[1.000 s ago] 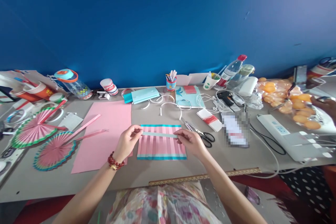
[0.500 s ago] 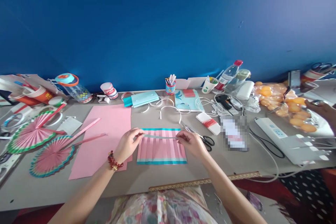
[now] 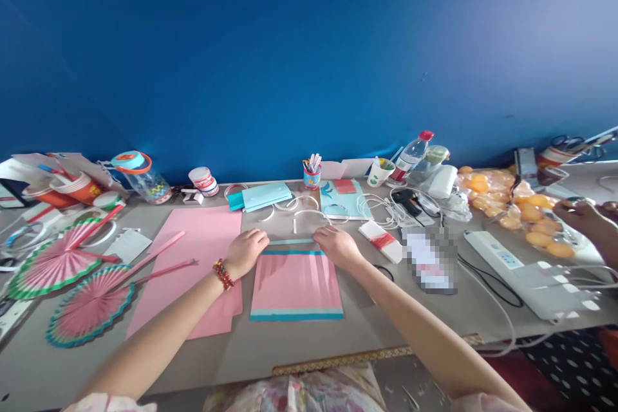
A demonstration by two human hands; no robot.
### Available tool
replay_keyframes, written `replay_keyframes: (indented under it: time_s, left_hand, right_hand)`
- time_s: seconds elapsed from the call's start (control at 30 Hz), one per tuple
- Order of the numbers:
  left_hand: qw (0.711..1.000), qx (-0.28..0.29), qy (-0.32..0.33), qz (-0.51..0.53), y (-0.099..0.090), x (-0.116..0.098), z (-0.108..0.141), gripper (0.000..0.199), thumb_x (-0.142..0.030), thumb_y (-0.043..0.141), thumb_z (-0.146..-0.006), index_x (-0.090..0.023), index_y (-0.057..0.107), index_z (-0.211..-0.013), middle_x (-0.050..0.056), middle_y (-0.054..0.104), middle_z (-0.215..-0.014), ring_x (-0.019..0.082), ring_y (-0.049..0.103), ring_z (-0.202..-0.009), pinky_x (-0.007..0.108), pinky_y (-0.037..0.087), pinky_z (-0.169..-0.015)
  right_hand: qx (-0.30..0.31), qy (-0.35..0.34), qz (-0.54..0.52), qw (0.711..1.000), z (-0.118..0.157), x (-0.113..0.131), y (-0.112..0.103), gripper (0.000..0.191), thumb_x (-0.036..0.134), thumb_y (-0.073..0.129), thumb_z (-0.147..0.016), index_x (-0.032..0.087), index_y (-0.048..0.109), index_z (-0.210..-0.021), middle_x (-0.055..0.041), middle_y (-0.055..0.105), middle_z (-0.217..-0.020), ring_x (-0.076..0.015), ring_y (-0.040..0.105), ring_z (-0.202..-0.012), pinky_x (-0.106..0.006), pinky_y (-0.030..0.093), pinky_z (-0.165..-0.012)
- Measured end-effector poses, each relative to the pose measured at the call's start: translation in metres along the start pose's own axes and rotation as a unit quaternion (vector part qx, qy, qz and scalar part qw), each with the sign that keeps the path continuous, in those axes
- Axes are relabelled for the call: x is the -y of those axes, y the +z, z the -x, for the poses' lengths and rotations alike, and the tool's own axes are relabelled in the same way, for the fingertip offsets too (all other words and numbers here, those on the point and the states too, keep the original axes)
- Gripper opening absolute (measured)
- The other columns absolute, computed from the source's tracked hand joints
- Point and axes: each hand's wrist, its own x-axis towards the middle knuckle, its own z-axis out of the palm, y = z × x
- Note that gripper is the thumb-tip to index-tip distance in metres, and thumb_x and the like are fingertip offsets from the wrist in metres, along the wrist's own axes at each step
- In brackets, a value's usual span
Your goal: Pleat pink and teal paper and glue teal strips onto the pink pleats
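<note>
In front of me a creased pink sheet (image 3: 294, 283) with blue strips along its near and far edges lies on the table. Just beyond its far edge, a thin pale blue strip (image 3: 290, 242) runs between my hands. My left hand (image 3: 246, 252), closed with curled fingers, has the strip's left end. The fingers of my right hand (image 3: 337, 246) are closed on the other end. Both hands are low, at the table's surface, and their fingertips are partly hidden. Scissors lie mostly behind my right hand.
Larger pink sheets (image 3: 193, 270) and two pleated paper fans (image 3: 91, 306) lie to the left. White tape loops, a blue folded packet (image 3: 265, 196) and a pen cup (image 3: 311, 175) stand behind. At right are cables, a power strip (image 3: 502, 261), orange balls and another person's hand (image 3: 582, 215).
Both hands have moved away from me, carrying the strip from above the pink sheet to just past its far edge. The pink sheet now looks flatter.
</note>
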Motion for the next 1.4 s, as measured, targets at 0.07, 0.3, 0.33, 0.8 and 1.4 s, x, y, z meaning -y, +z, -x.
replay_keyframes:
  time_s: [0.07, 0.3, 0.33, 0.8, 1.4]
  left_hand:
    - [1.000, 0.009, 0.013, -0.010, 0.001, 0.001, 0.003, 0.025, -0.005, 0.044, -0.087, -0.022, 0.063, -0.086, 0.006, 0.065, -0.099, 0.022, 0.058, -0.096, 0.034, 0.048, -0.083]
    - [1.000, 0.010, 0.022, -0.020, -0.001, 0.004, 0.009, 0.021, -0.021, 0.043, -0.097, -0.021, 0.064, -0.096, 0.007, 0.065, -0.102, 0.022, 0.061, -0.095, 0.034, 0.050, -0.082]
    - [1.000, 0.003, 0.017, -0.018, -0.001, 0.004, 0.009, 0.021, -0.023, 0.043, -0.097, -0.021, 0.063, -0.098, 0.007, 0.065, -0.103, 0.021, 0.062, -0.094, 0.034, 0.050, -0.081]
    - [0.993, -0.099, -0.051, 0.043, -0.022, -0.012, 0.009, 0.019, -0.026, 0.046, -0.097, -0.023, 0.064, -0.097, 0.005, 0.065, -0.111, 0.018, 0.065, -0.098, 0.031, 0.052, -0.087]
    - [0.974, -0.102, -0.079, 0.188, -0.043, -0.043, 0.004, 0.016, -0.030, 0.052, -0.095, -0.023, 0.066, -0.094, 0.005, 0.065, -0.110, 0.018, 0.065, -0.098, 0.029, 0.053, -0.085]
  right_hand:
    - [0.005, -0.009, 0.015, 1.000, 0.003, 0.002, 0.002, 0.022, 0.007, 0.053, -0.085, 0.019, 0.070, -0.088, -0.0073, 0.071, -0.095, -0.0214, 0.061, -0.094, -0.031, 0.044, -0.085]
    - [-0.037, 0.040, 0.047, 0.997, 0.007, -0.022, -0.015, 0.030, 0.012, 0.049, -0.088, 0.022, 0.070, -0.107, -0.0062, 0.068, -0.115, -0.0207, 0.057, -0.105, -0.031, 0.041, -0.095]
    - [-0.050, 0.064, 0.056, 0.995, 0.007, -0.030, -0.018, 0.031, 0.012, 0.047, -0.089, 0.021, 0.069, -0.109, -0.0074, 0.068, -0.115, -0.0214, 0.056, -0.105, -0.032, 0.042, -0.094]
    - [-0.112, 0.191, 0.169, 0.960, -0.005, -0.061, -0.051, 0.023, 0.021, 0.045, -0.093, 0.018, 0.068, -0.095, -0.0098, 0.070, -0.089, -0.0253, 0.053, -0.094, -0.035, 0.030, -0.085]
    - [-0.094, 0.243, 0.173, 0.950, -0.031, -0.069, -0.114, 0.023, 0.026, 0.053, -0.084, 0.021, 0.075, -0.089, -0.0085, 0.074, -0.082, -0.0234, 0.061, -0.083, -0.032, 0.034, -0.073]
